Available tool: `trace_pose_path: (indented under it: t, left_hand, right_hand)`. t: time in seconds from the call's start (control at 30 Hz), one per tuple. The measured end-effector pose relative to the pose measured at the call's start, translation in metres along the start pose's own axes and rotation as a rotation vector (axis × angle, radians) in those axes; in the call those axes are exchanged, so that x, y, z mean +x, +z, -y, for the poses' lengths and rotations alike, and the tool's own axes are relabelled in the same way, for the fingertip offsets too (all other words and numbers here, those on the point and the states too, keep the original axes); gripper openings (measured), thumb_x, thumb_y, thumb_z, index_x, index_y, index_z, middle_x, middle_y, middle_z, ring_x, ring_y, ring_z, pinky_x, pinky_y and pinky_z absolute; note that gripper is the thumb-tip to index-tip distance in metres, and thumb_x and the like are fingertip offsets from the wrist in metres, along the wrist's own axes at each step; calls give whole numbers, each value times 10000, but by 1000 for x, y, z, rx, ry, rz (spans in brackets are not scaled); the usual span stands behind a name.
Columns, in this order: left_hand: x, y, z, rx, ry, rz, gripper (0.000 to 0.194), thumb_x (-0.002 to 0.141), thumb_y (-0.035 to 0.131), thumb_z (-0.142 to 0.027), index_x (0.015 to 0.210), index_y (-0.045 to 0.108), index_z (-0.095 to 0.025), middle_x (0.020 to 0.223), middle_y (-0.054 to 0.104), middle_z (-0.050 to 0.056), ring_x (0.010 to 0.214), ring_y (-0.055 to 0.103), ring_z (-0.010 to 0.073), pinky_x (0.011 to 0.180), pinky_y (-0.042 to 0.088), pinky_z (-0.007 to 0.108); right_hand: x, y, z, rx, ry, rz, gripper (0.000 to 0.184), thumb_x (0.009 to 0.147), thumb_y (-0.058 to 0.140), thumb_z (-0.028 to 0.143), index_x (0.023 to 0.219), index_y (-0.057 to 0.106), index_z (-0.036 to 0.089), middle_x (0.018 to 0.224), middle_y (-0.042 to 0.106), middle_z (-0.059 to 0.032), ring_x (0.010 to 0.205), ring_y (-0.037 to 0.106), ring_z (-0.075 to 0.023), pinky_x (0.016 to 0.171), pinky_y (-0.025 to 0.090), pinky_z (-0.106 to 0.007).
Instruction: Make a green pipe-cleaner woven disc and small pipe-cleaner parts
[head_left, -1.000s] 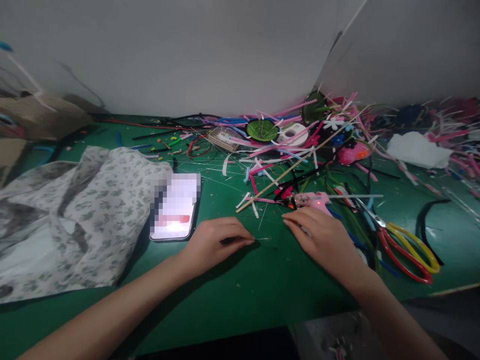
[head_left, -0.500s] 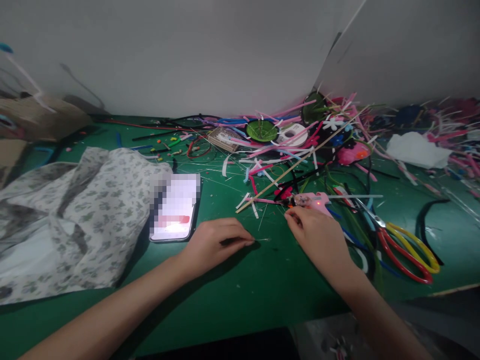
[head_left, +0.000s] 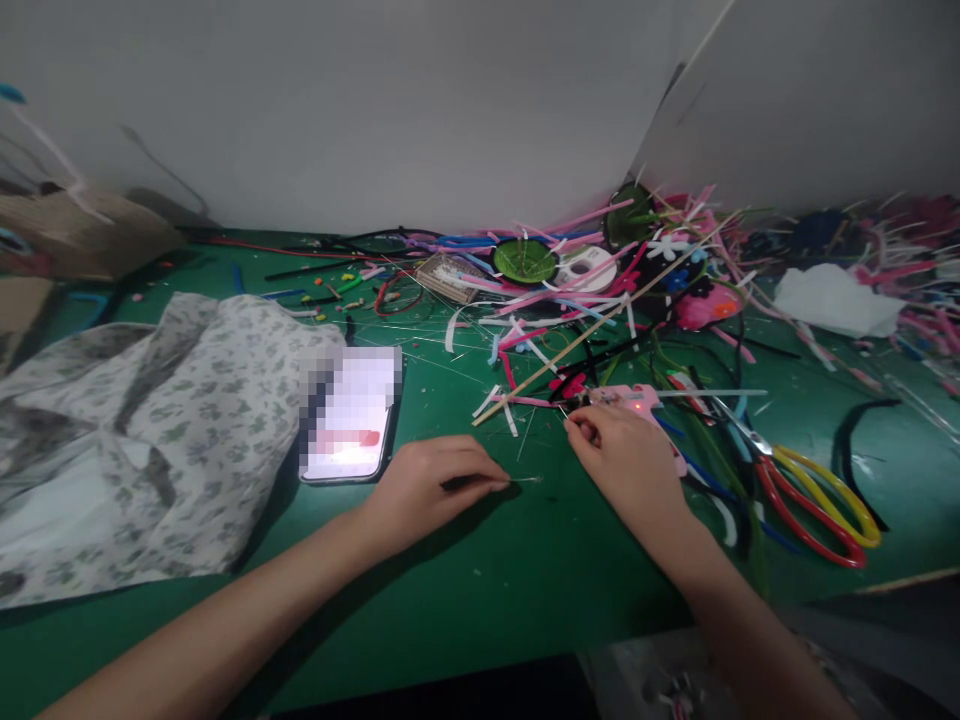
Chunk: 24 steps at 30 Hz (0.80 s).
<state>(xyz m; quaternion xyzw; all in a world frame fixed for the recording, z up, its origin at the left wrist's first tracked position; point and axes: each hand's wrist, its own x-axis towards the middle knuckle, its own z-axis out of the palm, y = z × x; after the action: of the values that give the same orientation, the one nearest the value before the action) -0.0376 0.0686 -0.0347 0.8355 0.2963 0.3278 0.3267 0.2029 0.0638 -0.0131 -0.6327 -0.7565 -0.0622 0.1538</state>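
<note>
My left hand (head_left: 439, 490) rests on the green tabletop, thumb and fingertips pinched on a thin wire (head_left: 525, 480) that points right and has a small clear blob at its tip. At the nozzle end of a pink glue gun (head_left: 643, 400) is my right hand (head_left: 634, 465), its fingers closed. A thin, pale sliver pokes out from these fingertips toward the nozzle; what it is I cannot make out. A small red light glows on the gun, and a glue stick (head_left: 720, 393) juts from its back. Part of the gun is hidden behind my right hand.
Right of my hand lie scissors (head_left: 814, 500) with red and yellow handles. A lit phone (head_left: 360, 415) and patterned cloth (head_left: 202, 400) are at left. Behind are a bamboo stick (head_left: 562, 355), tape roll (head_left: 589, 270), green dish (head_left: 525, 262) and many pipe cleaners.
My right hand has shifted slightly left and toward the glue gun's nozzle, and a pale sliver now shows at its fingertips. My left hand and its wire stay in place.
</note>
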Motion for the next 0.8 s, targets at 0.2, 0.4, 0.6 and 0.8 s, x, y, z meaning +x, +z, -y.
trace_pose_path:
  t: [0.2, 0.4, 0.6, 0.8]
  left_hand:
    - [1, 0, 0, -2, 11, 6, 140, 910, 603, -245, 948, 733, -211, 848, 719, 21, 780, 668, 121, 684, 510, 214]
    - [0, -1, 0, -10, 5, 13, 139, 909, 604, -237, 951, 732, -206, 852, 718, 22, 787, 665, 120, 688, 506, 214]
    - [0, -1, 1, -10, 14, 10, 133, 906, 607, -233, 944, 731, -203, 853, 718, 21, 784, 665, 118, 690, 506, 211]
    - [1, 0, 1, 1, 14, 21, 132, 905, 609, -227, 952, 730, -199, 858, 718, 19, 787, 664, 114, 688, 499, 206]
  right_hand:
    - [-2, 1, 1, 34, 8, -25, 156, 858, 535, 198, 770, 664, 200, 704, 669, -19, 698, 590, -196, 603, 367, -304]
    - [-3, 0, 1, 68, 34, -21, 112, 847, 563, 194, 797, 663, 199, 732, 669, -20, 733, 595, -198, 628, 381, -302]
    - [-7, 2, -2, 48, 36, -17, 110, 856, 573, 213, 873, 679, 189, 765, 672, -24, 756, 595, -200, 653, 394, -305]
    - [-8, 3, -1, 13, 44, -60, 154, 855, 563, 238, 764, 684, 209, 749, 681, -10, 736, 596, -190, 607, 355, -286]
